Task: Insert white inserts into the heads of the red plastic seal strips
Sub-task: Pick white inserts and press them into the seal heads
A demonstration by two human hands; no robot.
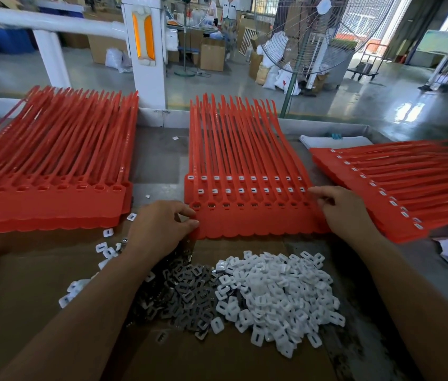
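A grey counter (pixel 159 160) fills the lower frame, with a sheet of cardboard (pixel 38 276) laid over its near part. Three lots of red strips are spread on it: a left stack (pixel 47 210) with empty heads, a middle sheet of red strips (pixel 253 221) at centre, and a right stack (pixel 398 188) whose heads are already filled with white. On the cardboard, at lower centre, a pile of white inserts (pixel 277 292) is heaped against a smaller pile of grey metal clips (pixel 184 292). The middle sheet is pinched at its lower left corner by the left hand (pixel 159 226) and gripped at its right edge by the curled fingers of the right hand (pixel 346 210). Its front row of heads appears not yet filled with white. If the sheet is tugged unevenly, the rows beneath could be dragged askew and seated inserts shaken loose; the two piles, being in contact, could be mixed by a passing forearm.
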